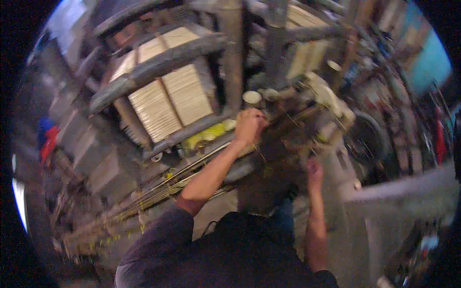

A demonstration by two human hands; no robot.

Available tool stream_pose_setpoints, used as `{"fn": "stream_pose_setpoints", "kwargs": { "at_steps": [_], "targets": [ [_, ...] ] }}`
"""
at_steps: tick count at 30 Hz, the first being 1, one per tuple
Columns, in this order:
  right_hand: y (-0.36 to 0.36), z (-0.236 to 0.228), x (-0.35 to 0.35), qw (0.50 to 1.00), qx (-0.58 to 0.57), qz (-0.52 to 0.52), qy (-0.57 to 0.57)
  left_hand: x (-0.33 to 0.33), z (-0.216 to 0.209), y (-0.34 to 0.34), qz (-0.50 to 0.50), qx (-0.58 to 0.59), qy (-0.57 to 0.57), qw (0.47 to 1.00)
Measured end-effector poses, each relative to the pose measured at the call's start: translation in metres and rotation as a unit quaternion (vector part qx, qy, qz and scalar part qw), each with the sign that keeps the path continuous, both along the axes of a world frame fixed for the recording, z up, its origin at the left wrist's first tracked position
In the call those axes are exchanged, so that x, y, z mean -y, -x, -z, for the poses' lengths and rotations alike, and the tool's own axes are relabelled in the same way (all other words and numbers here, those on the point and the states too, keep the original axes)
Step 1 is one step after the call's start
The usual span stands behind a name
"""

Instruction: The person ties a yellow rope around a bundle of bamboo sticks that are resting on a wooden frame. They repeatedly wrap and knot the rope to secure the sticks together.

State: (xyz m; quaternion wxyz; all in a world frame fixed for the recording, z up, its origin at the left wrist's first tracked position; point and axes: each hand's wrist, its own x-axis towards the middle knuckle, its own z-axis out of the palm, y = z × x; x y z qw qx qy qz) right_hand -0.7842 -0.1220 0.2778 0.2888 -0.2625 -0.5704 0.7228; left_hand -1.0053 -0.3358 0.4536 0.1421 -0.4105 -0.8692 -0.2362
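Observation:
My left hand [249, 126] reaches forward over the dark frame, its fingers curled together. What they hold, if anything, is hidden. Just beyond its knuckles stands a pale, round-topped thing [252, 98], its kind unclear. Lower and to the right, my right hand [314, 172] is raised near the pale, bent machine part [329, 98]. Motion smears its fingers, so neither their pose nor any thing in them can be made out. Below and between the hands lies a dark brown surface [271, 170].
Pale ribbed panels [170, 101] sit behind thick dark bars [158, 65] ahead. Long thin rods [168, 185] run down to the left. On the right are a dark wheel [367, 139] and a grey ledge [408, 187]. Stacked grey blocks [98, 153] stand at left.

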Motion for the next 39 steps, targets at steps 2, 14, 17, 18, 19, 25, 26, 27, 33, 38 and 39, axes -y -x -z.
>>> {"fn": "stream_pose_setpoints", "kwargs": {
  "at_steps": [2, 14, 17, 18, 19, 25, 26, 27, 33, 38, 39],
  "targets": [
    [0.093, -0.131, -0.005, 0.968, -0.154, -0.188, -0.07, 0.032, -0.025, -0.017, 0.081, 0.112, -0.054, 0.989],
    [0.099, -0.251, -0.061, 0.838, -0.273, -0.466, 0.076, -0.043, -0.239, -0.193, 0.307, 0.002, -0.277, 0.911],
    [0.123, -0.267, -0.079, 0.823, -0.29, -0.481, 0.082, -0.052, -0.213, -0.155, 0.121, 0.082, -0.215, 0.966],
    [0.123, -0.271, -0.084, 0.822, -0.298, -0.479, 0.084, -0.047, -0.184, -0.142, 0.032, 0.032, -0.119, 0.992],
    [0.123, -0.275, -0.088, 0.823, -0.304, -0.472, 0.082, -0.04, -0.159, -0.134, 0.004, 0.045, -0.101, 0.994],
    [0.13, -0.287, -0.108, 0.785, -0.363, -0.474, 0.164, -0.049, -0.086, -0.091, -0.103, 0.318, -0.024, 0.942],
    [0.139, -0.278, -0.11, 0.743, -0.405, -0.462, 0.264, -0.05, -0.073, -0.081, -0.086, 0.34, -0.043, 0.935],
    [0.132, -0.289, -0.092, 0.821, -0.39, -0.367, 0.199, -0.048, -0.061, -0.077, -0.078, 0.378, -0.058, 0.921],
    [0.161, -0.302, -0.083, 0.96, -0.232, -0.141, -0.065, -0.061, -0.01, -0.063, 0.039, 0.431, -0.072, 0.899],
    [0.226, -0.236, -0.055, 0.985, -0.125, -0.098, -0.07, -0.049, -0.058, -0.026, -0.115, 0.293, -0.066, 0.947],
    [0.222, -0.216, -0.03, 0.986, -0.105, -0.101, -0.076, -0.066, -0.048, -0.025, -0.131, 0.289, -0.071, 0.946]
  ]
}}
